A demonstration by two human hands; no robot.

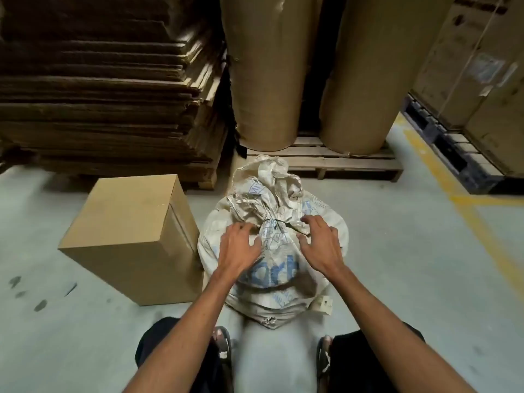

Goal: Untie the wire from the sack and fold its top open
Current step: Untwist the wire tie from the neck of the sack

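A white woven sack (276, 282) with blue print stands on the floor in front of me. Its gathered neck is cinched by a thin dark wire (279, 221), and the crumpled top flares above the tie. My left hand (239, 246) rests on the sack just left of the neck, fingers spread. My right hand (321, 242) lies on the sack just right of the neck, fingers also apart. Neither hand holds the wire or the cloth.
A brown cardboard box (130, 236) stands against the sack's left side. Behind are a stack of flat cardboard (107, 95), two big paper rolls (266, 72) on a wooden pallet (323, 163), and boxed goods (482, 75) at right. Yellow floor lines (465, 202) run right.
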